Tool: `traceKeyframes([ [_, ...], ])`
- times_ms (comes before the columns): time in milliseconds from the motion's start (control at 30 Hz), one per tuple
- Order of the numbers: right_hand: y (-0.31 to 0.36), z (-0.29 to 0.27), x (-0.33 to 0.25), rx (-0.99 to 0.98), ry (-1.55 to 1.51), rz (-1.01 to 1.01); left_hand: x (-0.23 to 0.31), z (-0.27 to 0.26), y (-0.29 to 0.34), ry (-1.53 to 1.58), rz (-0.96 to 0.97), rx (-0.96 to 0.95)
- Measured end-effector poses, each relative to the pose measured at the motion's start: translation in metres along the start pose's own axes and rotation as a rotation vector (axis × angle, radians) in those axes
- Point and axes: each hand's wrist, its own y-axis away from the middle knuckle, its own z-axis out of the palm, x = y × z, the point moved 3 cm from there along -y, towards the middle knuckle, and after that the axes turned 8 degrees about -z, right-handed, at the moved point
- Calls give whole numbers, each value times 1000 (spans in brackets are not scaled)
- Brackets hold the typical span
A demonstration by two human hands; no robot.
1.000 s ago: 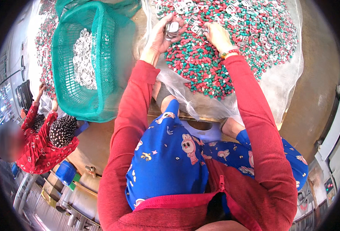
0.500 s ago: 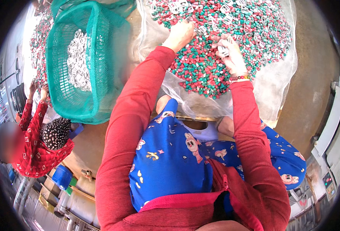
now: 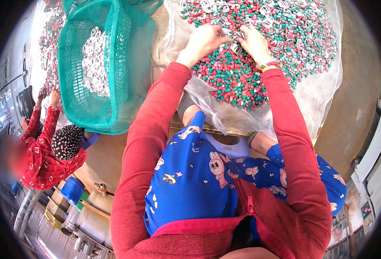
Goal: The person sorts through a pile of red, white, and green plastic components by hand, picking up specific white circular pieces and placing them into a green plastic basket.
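A heap of small red and green stones (image 3: 238, 88) lies on a whitish mesh sheet, with pale metal buckles (image 3: 236, 48) scattered over it. My left hand (image 3: 204, 42) is over the heap, thumb and forefinger spread apart beside a buckle (image 3: 226, 33). Just right of it, my right hand (image 3: 256, 44) has its thumb and fingertips drawn together low over the stones. Whatever lies between those fingertips is too small to make out. One loose buckle rests right below the two hands' fingertips.
At left stands a green plastic basket (image 3: 79, 105) draped in green netting, holding a pile of pale buckles (image 3: 96, 64). Beyond it, a person in a patterned red top (image 3: 48, 162) works at another heap of stones (image 3: 51, 52). The sheet's edge (image 3: 328, 97) hangs on the right.
My two hands have come closer together. The right hand has moved up over the heap, and the buckle seen in it before no longer shows there. My left thumb has stretched out.
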Motion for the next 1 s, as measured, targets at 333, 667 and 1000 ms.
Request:
traceKeyframes([
  [333, 45, -43, -10, -43, -1397, 318, 26, 49, 5, -194, 164, -116],
  [667, 50, -52, 10, 246, -2034, 15, -18, -12, 10, 1655, -415, -273],
  [1000, -26, -52, 47, -7, -152, 112, -5, 48, -24, -436, 14, 14],
])
